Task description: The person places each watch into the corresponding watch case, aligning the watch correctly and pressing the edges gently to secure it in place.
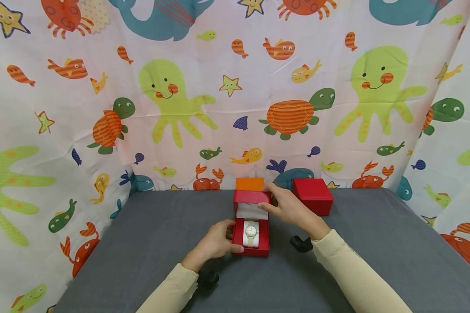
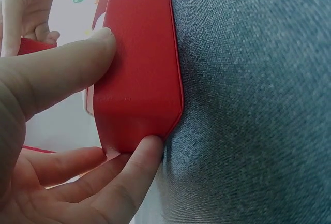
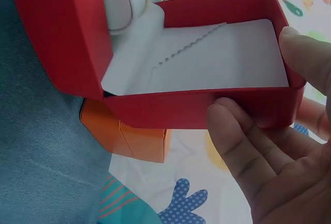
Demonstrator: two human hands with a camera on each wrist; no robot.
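A red watch box [image 1: 254,252] stands with its lid [image 1: 244,196] raised, lined in white. Inside lies a wristwatch [image 1: 251,231] with a pale dial and a cream strap, on a white cushion. My left hand [image 1: 213,241] grips the box's near left corner; in the left wrist view its thumb lies on one red wall [image 2: 142,43] and its fingers touch the adjoining side. With my right hand [image 1: 290,208] I hold the free end of the lid, thumb at the rim and fingers along the outer side, as the right wrist view shows [image 3: 248,157].
Behind the raised lid sits an orange box [image 1: 249,184]. A closed red box [image 1: 313,195] stands right of it, near the back edge of the grey table [image 1: 172,226]. Curtains with sea animals [image 1: 227,143] hang behind and at both sides.
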